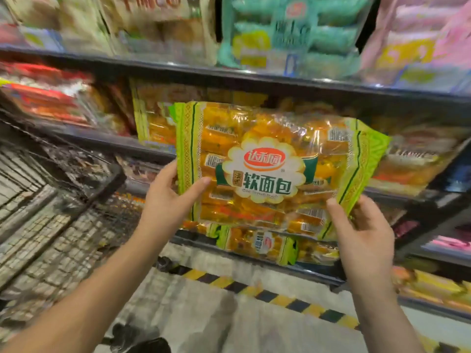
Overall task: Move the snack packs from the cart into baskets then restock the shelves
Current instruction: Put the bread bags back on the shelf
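The left hand [168, 200] grips the lower left edge of a snack pack [267, 169], thumb laid across the front of the wrapper and the other fingers hidden behind it. The right hand [364, 230] pinches the pack's lower right corner in the same way, thumb on the front and fingers curled round the green side seam. Both forearms reach up from the bottom of the view. The pack is held in the air between the two hands, face toward the camera and tilted slightly down to the right. It is clear film with green borders, full of small orange-wrapped breads, with a flower-shaped label and a red logo in the middle. It hangs in front of the middle shelf [382, 94], apart from the goods there. Just behind it to the left a matching pack [153, 123] stands on that shelf, and below it another pack of the same kind [265, 247] lies on a lower shelf. Teal packs [293, 34] and pink packs [420, 39] fill the top shelf, and blurred red packs [43, 95] sit at the left. A wire cart [63, 225] stands on the left, near the left forearm. Yellow-and-black tape [267, 294] runs along the floor below the shelves
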Demonstrator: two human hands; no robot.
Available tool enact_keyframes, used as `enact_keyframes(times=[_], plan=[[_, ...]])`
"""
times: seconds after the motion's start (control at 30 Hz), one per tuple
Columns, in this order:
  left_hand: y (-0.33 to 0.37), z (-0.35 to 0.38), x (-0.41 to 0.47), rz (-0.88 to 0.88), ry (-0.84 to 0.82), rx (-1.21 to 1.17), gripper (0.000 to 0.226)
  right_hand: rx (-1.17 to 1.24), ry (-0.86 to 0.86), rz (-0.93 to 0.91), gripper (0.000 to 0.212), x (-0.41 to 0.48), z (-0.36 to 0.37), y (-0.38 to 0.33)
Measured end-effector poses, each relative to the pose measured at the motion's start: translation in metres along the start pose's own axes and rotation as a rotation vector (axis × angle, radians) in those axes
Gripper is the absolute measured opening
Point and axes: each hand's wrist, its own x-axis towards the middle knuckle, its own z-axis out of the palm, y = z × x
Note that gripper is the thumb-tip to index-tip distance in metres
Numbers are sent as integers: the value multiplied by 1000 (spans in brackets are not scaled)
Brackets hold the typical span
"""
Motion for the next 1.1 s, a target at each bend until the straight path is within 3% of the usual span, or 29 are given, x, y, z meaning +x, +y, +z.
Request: enact_keyframes(times=[0.1, 0.27, 0.4, 0.57, 0.73, 0.9, 1.1], plan=[[-48, 41, -2, 38, 33, -3, 32, 1, 32, -66, 10, 5, 8, 65], [-123, 99, 0, 92, 64, -47, 30, -30, 106, -128, 47, 19, 24, 153], [-170, 124, 5, 131, 110, -82, 32, -14, 139, -220, 27, 25, 40, 195], [-193, 131, 4, 129, 99, -90, 31, -7, 141, -195, 42, 23, 56, 225], [-200, 139, 11, 127, 87, -82, 32, -35, 165, -246, 15, 27, 58, 230], [-214, 156, 18, 113, 87, -110, 32, -119, 154, -194, 23, 25, 65, 254], [-218, 173, 32, 50, 77, -177, 40, -59, 161, -152, 14, 43, 62, 247]])
